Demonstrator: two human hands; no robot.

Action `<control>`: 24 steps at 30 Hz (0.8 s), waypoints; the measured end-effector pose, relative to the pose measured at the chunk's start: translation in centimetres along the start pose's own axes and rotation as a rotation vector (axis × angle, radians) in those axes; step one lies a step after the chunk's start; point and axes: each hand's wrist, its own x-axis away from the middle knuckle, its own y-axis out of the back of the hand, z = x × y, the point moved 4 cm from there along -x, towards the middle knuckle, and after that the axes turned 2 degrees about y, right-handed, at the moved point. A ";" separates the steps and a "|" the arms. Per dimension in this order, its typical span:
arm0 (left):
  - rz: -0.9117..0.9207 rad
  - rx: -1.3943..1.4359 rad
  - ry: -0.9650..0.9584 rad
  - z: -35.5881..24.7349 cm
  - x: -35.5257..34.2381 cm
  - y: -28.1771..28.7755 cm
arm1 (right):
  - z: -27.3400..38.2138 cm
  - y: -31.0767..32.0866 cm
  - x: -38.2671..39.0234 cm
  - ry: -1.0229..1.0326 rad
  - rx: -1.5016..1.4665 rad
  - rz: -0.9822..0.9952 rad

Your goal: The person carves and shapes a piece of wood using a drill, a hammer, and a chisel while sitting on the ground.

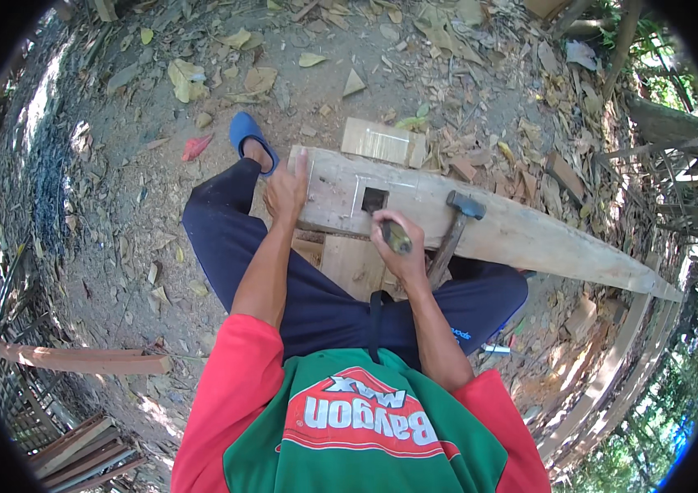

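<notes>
A long, pale wooden beam (521,226) lies across in front of me, with a square hole (374,200) cut through its upper face and pencil-like layout lines around it. My left hand (286,193) is closed on the beam's left end, one finger lying straight along the edge. Just below the hole, my right hand (399,245) is wrapped round the yellowish handle of a chisel (397,238); its blade is mostly hidden under my fingers. To the right of that hand, a hammer (466,205) rests with its metal head on the beam and its handle toward me.
A short board (383,141) lies beyond the beam, and another wood piece (349,263) sits under its near side. My blue shoe (249,138) is past the left end. Dry leaves and wood scraps litter the ground. A reddish plank (78,359) and stacked timber (86,452) lie left.
</notes>
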 end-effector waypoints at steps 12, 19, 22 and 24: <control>0.003 -0.033 0.017 0.6 -0.3 0.1 | 0.3 -0.9 0.1 0.106 0.018 -0.026; -0.007 -0.037 0.003 -0.6 0.5 0.6 | 0.2 -0.3 0.1 -0.024 -0.021 0.052; 0.085 -0.001 0.048 -1.5 0.1 1.1 | -0.4 -0.7 -1.1 0.047 -0.039 -0.022; 0.058 -0.012 0.038 -0.6 0.5 0.5 | 0.2 -0.8 -0.7 0.075 0.044 0.083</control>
